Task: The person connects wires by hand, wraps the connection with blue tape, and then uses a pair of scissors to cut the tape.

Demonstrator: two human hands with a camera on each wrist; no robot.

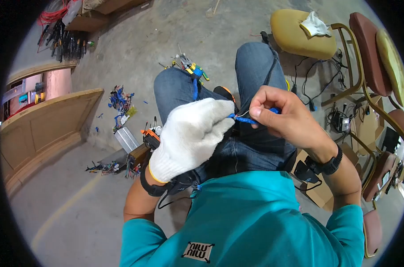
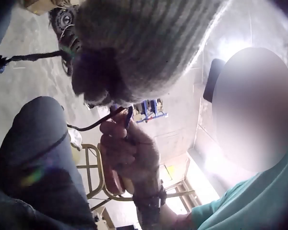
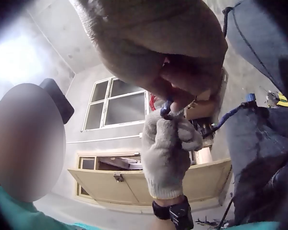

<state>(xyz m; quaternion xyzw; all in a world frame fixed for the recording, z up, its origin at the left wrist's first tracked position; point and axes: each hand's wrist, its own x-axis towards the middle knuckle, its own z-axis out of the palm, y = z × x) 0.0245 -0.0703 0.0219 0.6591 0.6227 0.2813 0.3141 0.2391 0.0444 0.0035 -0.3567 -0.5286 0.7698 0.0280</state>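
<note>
A blue-wrapped cable point(image 1: 246, 120) with thin wires point(image 1: 243, 114) showing along it runs between the two hands, above the lap in the head view. On one side the left hand point(image 1: 190, 131), in a white knit glove, pinches it with curled fingers. The bare right hand point(image 1: 287, 115) grips the other side between thumb and fingers. From the right wrist, a blue piece point(image 3: 166, 107) shows at the gloved fingers, while another length of blue cable point(image 3: 230, 113) passes over the knee. The glove hides part of the cable in the left wrist view.
Yellow-and-blue-handled tools point(image 1: 196, 71) lie on the floor beyond the left knee. Heaps of wire scraps point(image 1: 120, 101) and a metal box point(image 1: 126, 139) are at left, near a wooden cabinet door point(image 1: 50, 127). Chairs point(image 1: 302, 35), black cords point(image 1: 315, 82) and cardboard point(image 1: 323, 196) are at right.
</note>
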